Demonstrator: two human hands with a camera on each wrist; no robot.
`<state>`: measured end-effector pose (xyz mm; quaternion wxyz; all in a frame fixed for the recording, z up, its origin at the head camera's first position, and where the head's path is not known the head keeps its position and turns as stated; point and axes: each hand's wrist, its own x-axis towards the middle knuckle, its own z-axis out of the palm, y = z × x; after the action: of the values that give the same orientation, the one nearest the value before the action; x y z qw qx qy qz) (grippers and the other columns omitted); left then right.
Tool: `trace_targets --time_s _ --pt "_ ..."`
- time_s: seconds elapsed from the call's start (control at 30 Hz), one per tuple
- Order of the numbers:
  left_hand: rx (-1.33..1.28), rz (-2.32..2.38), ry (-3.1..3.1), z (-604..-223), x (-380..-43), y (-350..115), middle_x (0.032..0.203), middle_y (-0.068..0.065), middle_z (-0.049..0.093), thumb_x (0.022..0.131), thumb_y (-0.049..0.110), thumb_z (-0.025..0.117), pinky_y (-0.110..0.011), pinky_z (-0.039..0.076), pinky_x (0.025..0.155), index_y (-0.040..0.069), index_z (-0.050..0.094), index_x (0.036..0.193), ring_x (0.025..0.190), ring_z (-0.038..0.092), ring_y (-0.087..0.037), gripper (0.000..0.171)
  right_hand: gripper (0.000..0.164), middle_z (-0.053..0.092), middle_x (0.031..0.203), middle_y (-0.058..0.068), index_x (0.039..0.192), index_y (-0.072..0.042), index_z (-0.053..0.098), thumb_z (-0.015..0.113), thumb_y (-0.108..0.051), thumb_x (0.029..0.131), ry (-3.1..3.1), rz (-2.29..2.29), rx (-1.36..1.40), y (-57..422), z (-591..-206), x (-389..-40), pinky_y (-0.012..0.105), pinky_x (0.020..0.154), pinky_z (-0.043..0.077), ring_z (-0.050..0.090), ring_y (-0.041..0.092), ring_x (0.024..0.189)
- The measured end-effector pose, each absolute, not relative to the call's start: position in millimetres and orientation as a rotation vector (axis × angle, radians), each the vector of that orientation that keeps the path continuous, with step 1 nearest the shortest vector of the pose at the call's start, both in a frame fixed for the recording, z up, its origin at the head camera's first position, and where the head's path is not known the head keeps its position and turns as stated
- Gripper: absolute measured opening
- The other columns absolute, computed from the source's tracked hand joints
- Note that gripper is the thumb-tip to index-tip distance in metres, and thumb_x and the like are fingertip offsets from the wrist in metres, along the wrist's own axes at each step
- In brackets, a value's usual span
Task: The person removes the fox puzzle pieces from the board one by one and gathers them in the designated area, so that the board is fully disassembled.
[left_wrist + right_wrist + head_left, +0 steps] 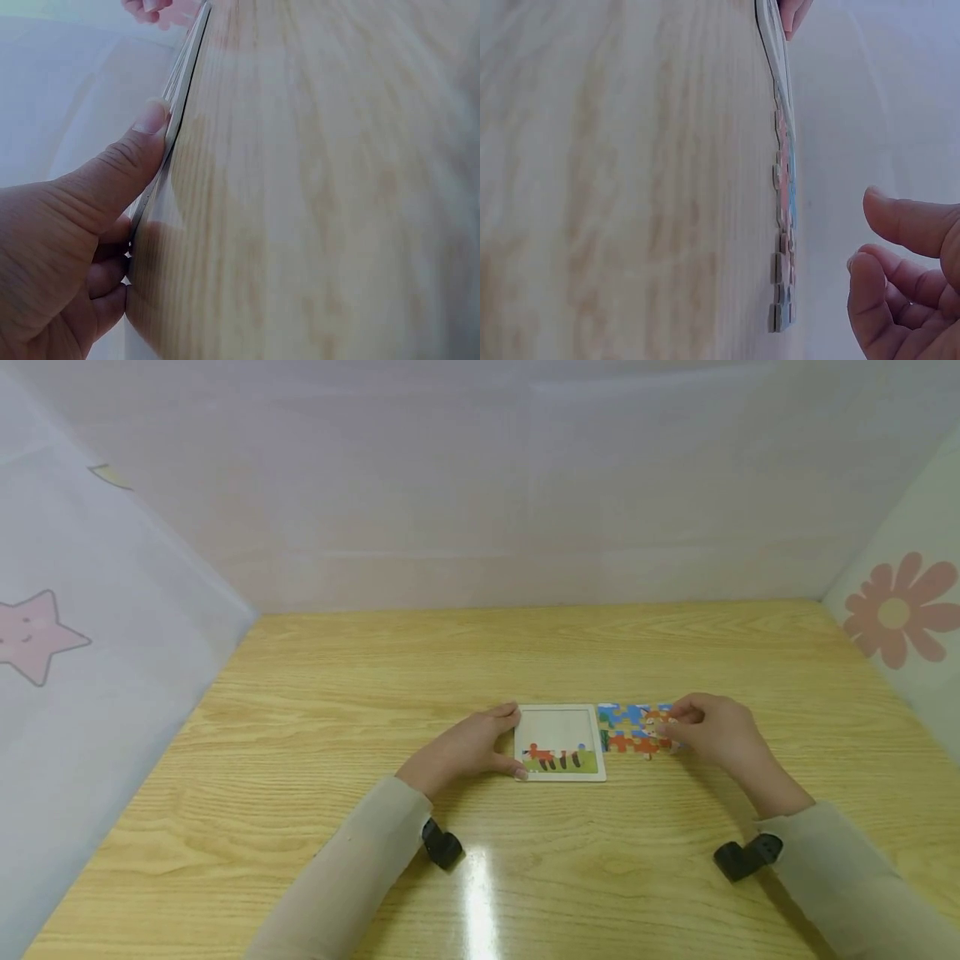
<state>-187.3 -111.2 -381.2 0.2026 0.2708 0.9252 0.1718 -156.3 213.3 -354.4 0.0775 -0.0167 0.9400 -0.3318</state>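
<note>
A square puzzle tray [557,728] with a pale rim lies on the table. Puzzle pieces [564,762] with red, black and green parts fill its lower strip, and its upper part shows bare. My left hand [476,747] holds the tray's left side, the thumb on the near corner and fingers at the far one. Right of the tray lies a joined block of puzzle pieces [624,723] in blue, yellow and orange. Over its right end hovers my right hand [723,732]. In the right wrist view its thumb and index finger stand apart with nothing between them.
The wooden table [375,668] runs back to a pale curtain [450,510]. Patterned cloth walls stand on both sides, one with a pink star [37,635], the other with a red flower [896,610]. A small tab [647,757] sticks out from the block's near edge.
</note>
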Motion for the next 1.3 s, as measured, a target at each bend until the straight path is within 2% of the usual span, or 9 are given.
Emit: trace_targets --time_s 0.2,0.5,0.9,1.3 --pt "0.758 0.484 2.585 -381 -187 -111 0.155 -0.004 0.015 0.075 0.05 0.069 -0.035 0.023 0.112 0.006 0.024 0.146 0.14 0.02 -0.023 0.095 0.044 0.064 0.094 0.012 0.112 -0.001 0.06 0.066 -0.035 0.085 2.752 -1.101 -0.064 210 -353 -159 0.028 0.06 0.048 0.063 0.019 0.07" --pt "0.775 0.441 2.598 -380 -186 -111 0.155 -0.003 0.014 0.075 0.054 0.067 -0.034 0.024 0.112 0.008 0.022 0.147 0.14 0.02 -0.022 0.097 0.047 0.064 0.1 0.011 0.112 -0.003 0.061 0.065 -0.041 0.085 2.782 -1.157 -0.149 198 -346 -155 0.027 0.066 0.048 0.058 0.021 0.089" --pt "0.763 0.462 2.588 -378 -186 -110 0.155 -0.004 0.015 0.074 0.052 0.068 -0.035 0.024 0.112 0.007 0.023 0.147 0.14 0.019 -0.023 0.097 0.041 0.063 0.095 0.009 0.11 -0.002 0.062 0.067 -0.034 0.085 2.765 -1.238 -0.209 181 -340 -154 0.024 0.064 0.049 0.057 0.02 0.086" --pt "0.756 0.454 2.577 -375 -185 -108 0.155 -0.004 0.014 0.075 0.052 0.068 -0.035 0.024 0.112 0.007 0.022 0.147 0.14 0.019 -0.023 0.097 0.034 0.064 0.092 0.009 0.108 -0.001 0.063 0.068 -0.027 0.086 2.755 -1.252 -0.273 163 -341 -157 0.026 0.064 0.049 0.058 0.018 0.08"
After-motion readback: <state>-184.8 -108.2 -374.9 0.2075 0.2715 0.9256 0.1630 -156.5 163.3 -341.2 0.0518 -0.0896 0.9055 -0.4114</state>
